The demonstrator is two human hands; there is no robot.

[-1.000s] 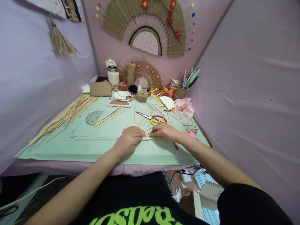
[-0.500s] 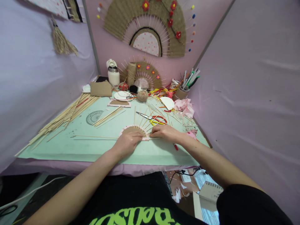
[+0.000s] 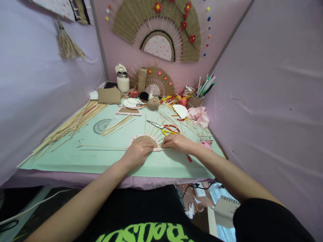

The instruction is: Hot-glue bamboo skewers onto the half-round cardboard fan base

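At the near middle of the green bench (image 3: 88,158), my left hand (image 3: 137,153) presses down on a card half-disc (image 3: 141,138), its fingers lying loose over the disc and gripping nothing. My right hand (image 3: 178,143) has its fingers pinched on a stick (image 3: 168,148) at the disc's right corner. Spokes (image 3: 145,126) already fan out from the far rim towards the scissors (image 3: 168,128), so I judge the work to be at the last spoke on the right side. Seating it calls for the disc to be held flat and the stick's end to be lined up with the centre. Against a second ago both hands keep their places, and only the wall fan (image 3: 156,30) sits a little lower in view.
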